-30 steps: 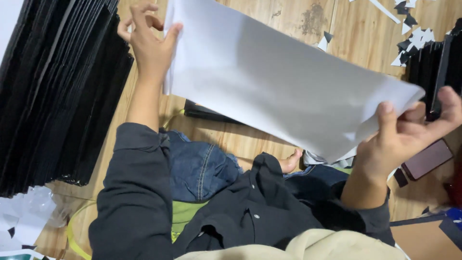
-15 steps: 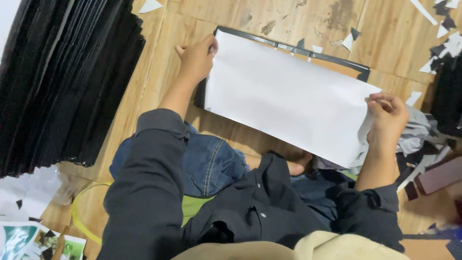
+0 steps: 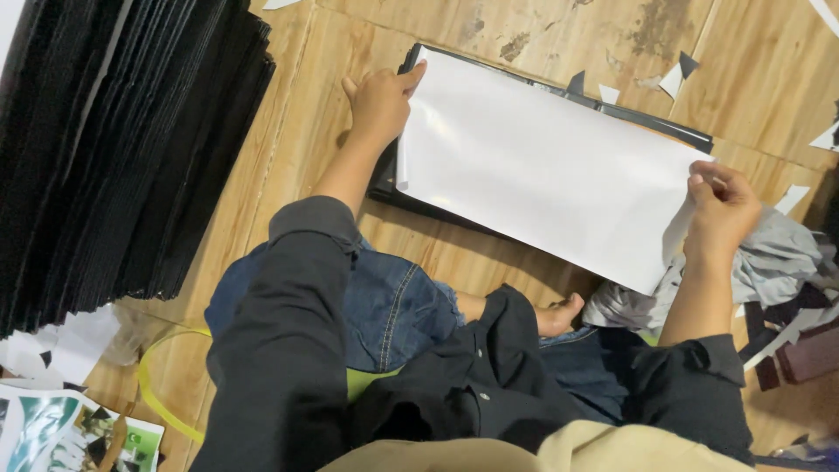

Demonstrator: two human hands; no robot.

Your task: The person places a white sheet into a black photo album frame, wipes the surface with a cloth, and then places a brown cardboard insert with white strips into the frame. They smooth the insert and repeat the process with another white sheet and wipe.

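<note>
The sheet (image 3: 542, 166) is plain glossy white and lies over a black board (image 3: 651, 122), while the stack (image 3: 114, 149) at the side is black throughout, finely striped by its many thin edges. The floor (image 3: 323, 122) is light tan wood with visible grain and dark stains, scattered with white and black scraps (image 3: 673, 79). The sleeves (image 3: 288, 350) are charcoal black, the jeans (image 3: 384, 306) faded blue with pale stitching, the cloth (image 3: 778, 262) grey, and a strap (image 3: 166, 393) yellow-green.
</note>
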